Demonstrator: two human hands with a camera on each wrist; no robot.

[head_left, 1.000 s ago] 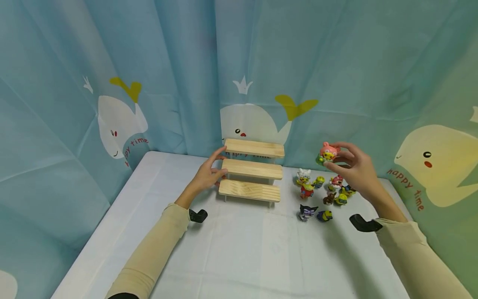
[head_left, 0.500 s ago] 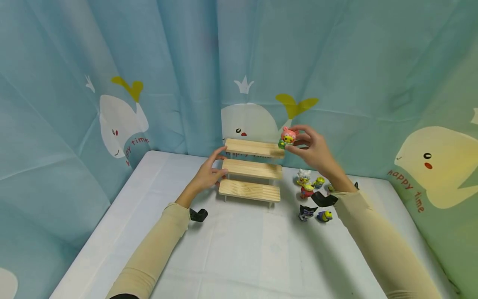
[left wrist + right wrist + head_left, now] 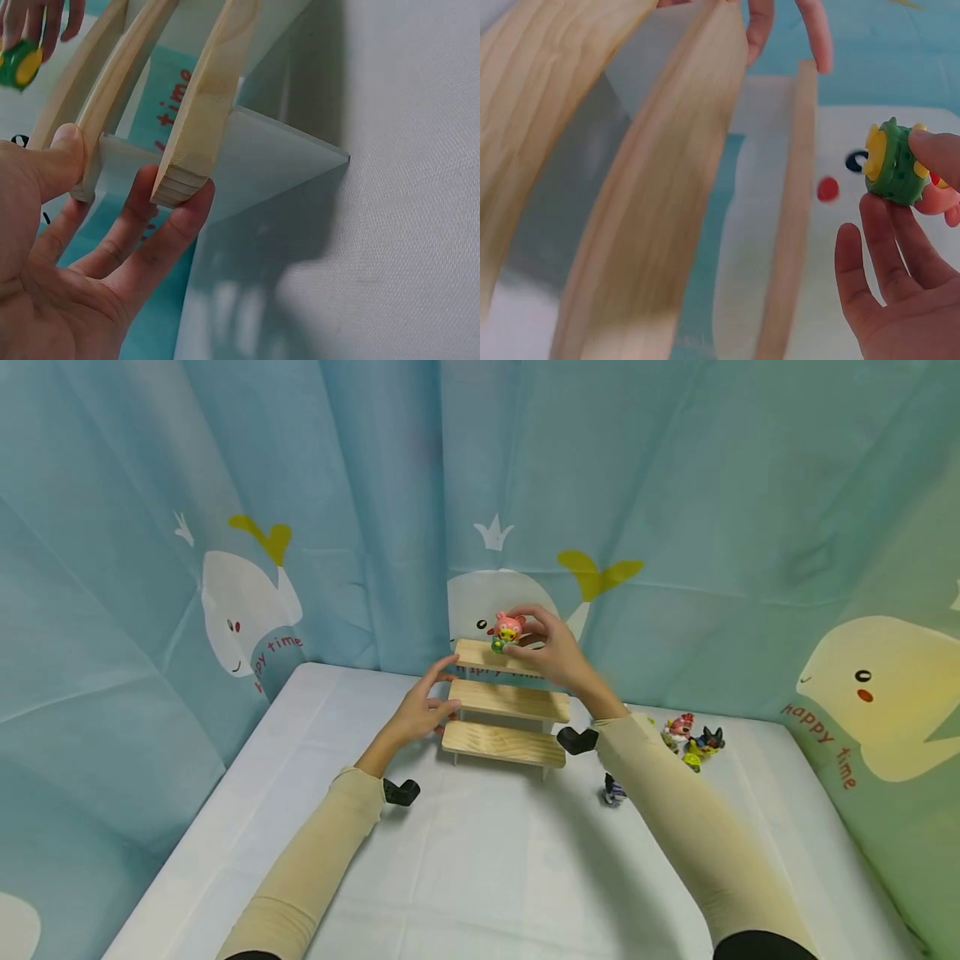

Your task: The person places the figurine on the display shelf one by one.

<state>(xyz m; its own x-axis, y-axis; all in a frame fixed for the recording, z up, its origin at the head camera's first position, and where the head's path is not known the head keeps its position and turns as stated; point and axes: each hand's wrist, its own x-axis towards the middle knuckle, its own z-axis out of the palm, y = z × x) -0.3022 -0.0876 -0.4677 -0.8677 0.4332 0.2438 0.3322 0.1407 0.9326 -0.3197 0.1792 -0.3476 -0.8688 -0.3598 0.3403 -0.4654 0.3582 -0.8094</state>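
Observation:
A three-tier wooden display stand (image 3: 510,700) stands near the curtain. My left hand (image 3: 417,712) holds its left end; in the left wrist view the thumb (image 3: 66,146) lies on one board and fingertips touch the board ends. My right hand (image 3: 551,652) pinches a small toy figurine (image 3: 507,631) with a pink eared hood, yellow face and green body, just over the top board. In the right wrist view, the figurine's green, knobbly underside (image 3: 896,166) sits between thumb and fingers, apart from the boards. Whether it touches the top board I cannot tell from the head view.
Several toy figurines (image 3: 703,743) stand at the table's back right, partly hidden by my right sleeve (image 3: 675,810). A dark-eared figurine (image 3: 612,792) shows left of that sleeve. A blue whale-print curtain (image 3: 375,527) hangs behind the white table (image 3: 465,852).
My right hand has carried the pink-hooded figurine leftward from above the other figurines to over the stand's top board. My left hand stays at the stand's left end.

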